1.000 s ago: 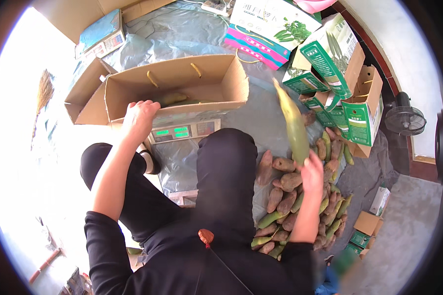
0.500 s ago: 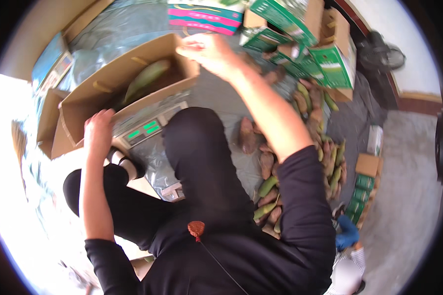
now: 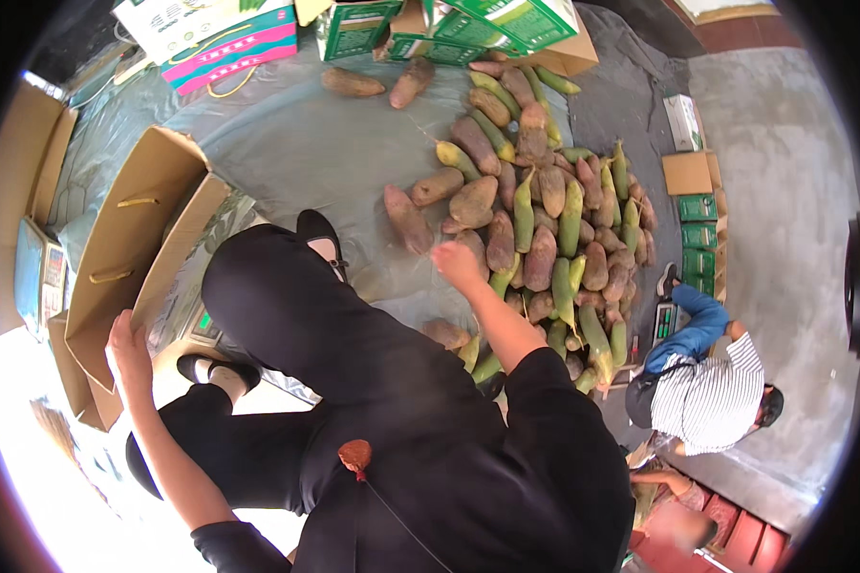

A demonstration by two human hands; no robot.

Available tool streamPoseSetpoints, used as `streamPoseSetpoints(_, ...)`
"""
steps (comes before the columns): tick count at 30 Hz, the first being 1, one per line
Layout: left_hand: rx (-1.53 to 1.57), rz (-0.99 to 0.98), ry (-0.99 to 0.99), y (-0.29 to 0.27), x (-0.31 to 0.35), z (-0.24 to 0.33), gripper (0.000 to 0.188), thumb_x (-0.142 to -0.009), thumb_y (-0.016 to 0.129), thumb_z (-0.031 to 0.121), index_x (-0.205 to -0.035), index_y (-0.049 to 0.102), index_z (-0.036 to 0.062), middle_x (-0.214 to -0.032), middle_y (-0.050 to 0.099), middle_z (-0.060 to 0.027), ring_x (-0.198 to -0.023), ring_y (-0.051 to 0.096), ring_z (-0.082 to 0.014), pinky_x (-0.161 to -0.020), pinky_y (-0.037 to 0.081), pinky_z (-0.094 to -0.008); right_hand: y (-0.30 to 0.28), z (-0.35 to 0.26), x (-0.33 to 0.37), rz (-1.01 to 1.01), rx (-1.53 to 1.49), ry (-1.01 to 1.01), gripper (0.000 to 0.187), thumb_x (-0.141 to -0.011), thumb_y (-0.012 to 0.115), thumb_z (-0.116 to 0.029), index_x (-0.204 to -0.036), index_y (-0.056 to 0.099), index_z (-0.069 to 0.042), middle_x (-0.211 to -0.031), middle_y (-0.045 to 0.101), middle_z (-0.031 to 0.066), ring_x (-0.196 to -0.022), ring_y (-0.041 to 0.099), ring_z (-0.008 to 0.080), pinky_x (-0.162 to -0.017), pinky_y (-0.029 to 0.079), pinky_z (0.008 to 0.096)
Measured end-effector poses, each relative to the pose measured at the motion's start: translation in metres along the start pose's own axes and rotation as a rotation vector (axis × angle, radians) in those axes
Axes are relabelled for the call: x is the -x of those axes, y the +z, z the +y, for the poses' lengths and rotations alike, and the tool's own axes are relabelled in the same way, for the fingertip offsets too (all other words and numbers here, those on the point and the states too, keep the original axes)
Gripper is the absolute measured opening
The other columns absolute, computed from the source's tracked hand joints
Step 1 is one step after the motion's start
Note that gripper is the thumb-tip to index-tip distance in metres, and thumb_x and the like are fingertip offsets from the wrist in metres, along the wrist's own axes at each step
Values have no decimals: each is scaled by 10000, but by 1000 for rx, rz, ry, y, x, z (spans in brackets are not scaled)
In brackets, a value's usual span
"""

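My left hand (image 3: 127, 355) grips the near edge of an open brown cardboard box (image 3: 148, 215), which leans at the left with its inside mostly hidden. Beneath the box's right side shows a scale with a green-lit display (image 3: 204, 323). My right hand (image 3: 461, 265) is over the left border of a large pile of radishes, its fingers loosely stretched and nothing seen in them. Nearest to that hand are a reddish-purple radish (image 3: 408, 220) and a brown, soil-covered one (image 3: 473, 201). Long green radishes (image 3: 570, 220) lie mixed among the purple ones.
Green and white cartons (image 3: 497, 24) and a pink-striped box (image 3: 231, 53) stand at the far side. Two loose radishes (image 3: 354, 83) lie on the plastic sheet (image 3: 287, 124). At the right, a person in a striped shirt (image 3: 707, 401) sits beyond the pile, near small green boxes (image 3: 699, 234).
My right hand has left the box's far rim and come over to the radish pile. My view has swung right; the green radish inside the box no longer shows. My left hand stays at the box.
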State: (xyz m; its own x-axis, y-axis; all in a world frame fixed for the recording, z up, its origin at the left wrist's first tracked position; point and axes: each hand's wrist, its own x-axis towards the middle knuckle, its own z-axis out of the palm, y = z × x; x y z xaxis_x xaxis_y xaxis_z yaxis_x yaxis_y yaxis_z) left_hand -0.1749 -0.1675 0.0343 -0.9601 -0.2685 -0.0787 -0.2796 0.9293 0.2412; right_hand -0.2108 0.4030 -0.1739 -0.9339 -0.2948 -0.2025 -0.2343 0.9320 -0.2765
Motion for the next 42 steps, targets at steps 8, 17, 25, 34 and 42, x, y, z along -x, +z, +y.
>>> streamPoseSetpoints(8, 18, 4, 26, 2, 5, -17, 290, -828, 528, -7, -1116, 531, -41, -1072, 586, -235, -977, 574, -393, -835, 454, -411, -69, 90, 133, 207, 106, 1168, 336, -761, 674, -217, -1086, 596, -186, -1124, 567, 104, -1030, 554, 323, -809, 493, 461)
streamPoseSetpoints(17, 28, -12, 26, 6, 2, -16, 279, -822, 527, -6, -1101, 526, -23, -1020, 592, -214, -939, 579, -384, -798, 448, -419, -99, 121, 186, 18, 49, 1637, 606, -759, 711, -297, -1303, 445, -259, -1348, 449, 41, -1229, 430, 243, -928, 424, 514)
streamPoseSetpoints(25, -89, 42, -79, 4, 12, -14, 305, -817, 553, 51, -1119, 570, 8, -1114, 600, -197, -1040, 568, -359, -894, 445, -399, -95, 127, 169, -162, 203, 1511, 746, -611, 802, -408, -1269, 491, -245, -1234, 557, 92, -1142, 536, 295, -897, 476, 494)
streamPoseSetpoints(34, -125, 19, -71, -10, 8, 13, 284, -726, 514, -25, -985, 602, 52, -935, 624, -139, -965, 580, -319, -865, 426, -420, -70, 158, 184, -168, 203, 1338, 684, -647, 771, -439, -1238, 537, -187, -1190, 592, 96, -1138, 541, 256, -903, 467, 480)
streamPoseSetpoints(42, -111, 62, -52, -16, 13, 11, 198, -753, 552, 17, -946, 591, 35, -925, 615, -124, -985, 568, -308, -885, 408, -412, -47, 143, 171, 37, -1092, 1514, 501, -780, 737, -267, -1223, 515, -188, -781, 511, -38, -573, 389, 85, -497, 335, 253)
